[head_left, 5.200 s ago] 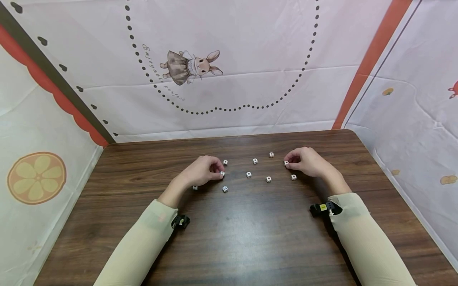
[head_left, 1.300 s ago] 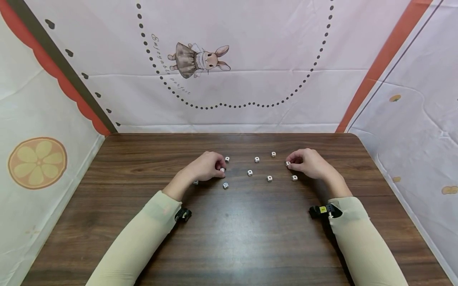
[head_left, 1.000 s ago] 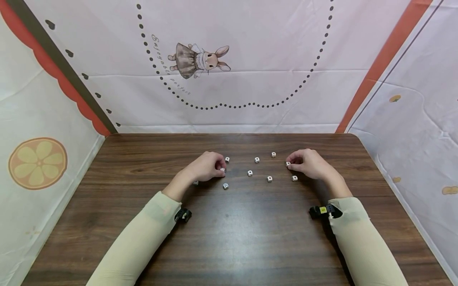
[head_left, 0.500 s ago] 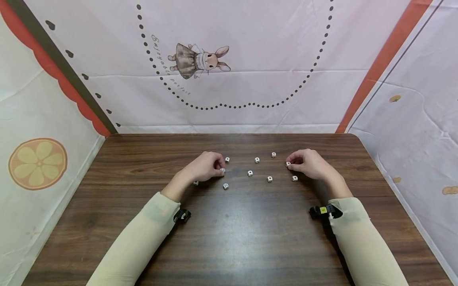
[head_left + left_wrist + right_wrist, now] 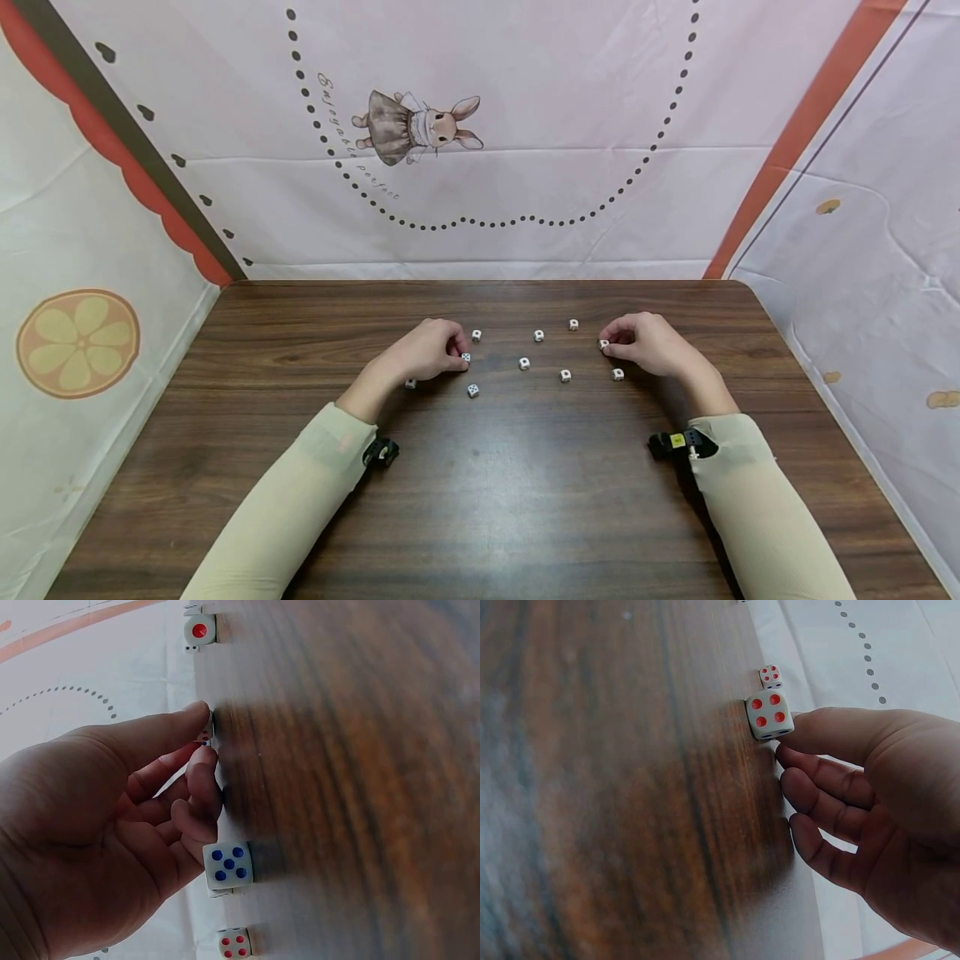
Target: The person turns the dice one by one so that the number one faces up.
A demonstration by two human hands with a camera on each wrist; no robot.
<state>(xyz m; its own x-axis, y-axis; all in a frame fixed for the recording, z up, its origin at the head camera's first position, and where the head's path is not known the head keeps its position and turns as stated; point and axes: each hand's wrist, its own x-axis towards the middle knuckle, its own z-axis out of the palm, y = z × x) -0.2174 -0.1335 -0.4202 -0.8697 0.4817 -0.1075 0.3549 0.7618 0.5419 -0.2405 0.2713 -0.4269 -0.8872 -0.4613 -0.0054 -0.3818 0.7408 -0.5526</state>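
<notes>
My left hand pinches a small white die between thumb and fingers at the table. In the left wrist view that die is mostly covered by the thumb. A die with five blue pips stands near those fingers, on the side toward me. My right hand pinches another die at the right end of the group. In the right wrist view a nearer die with four red pips stands in front of the thumb, and the held one cannot be made out.
Several loose dice lie between the hands, among them one at the back and one in the middle. Another die sits partly under my left wrist. The brown wooden table ends at a printed cloth wall.
The die in my left fingers has turned and shows a different face, with five pips visible. My right hand and the loose dice have stayed put over the last second.
</notes>
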